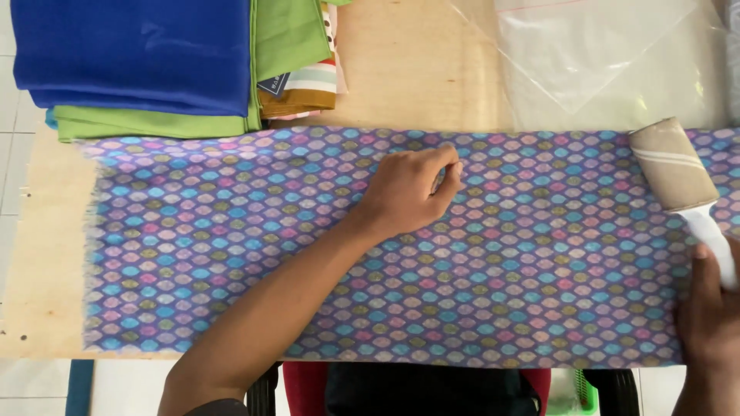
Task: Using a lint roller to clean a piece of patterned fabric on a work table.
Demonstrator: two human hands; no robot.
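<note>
Diagonally, the lint roller (672, 164) in the right hand (711, 323) points up-left over the patterned cloth (231, 246).

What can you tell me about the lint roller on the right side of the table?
The lint roller has a tan, papery cylinder with pale stripes near its top and a white handle. It lies tilted, roll end pointing up and left, resting on the purple patterned cloth near the right edge of the view. The right hand grips the handle at its lower end. The left hand is apart from it, pinching the cloth farther left.
</note>
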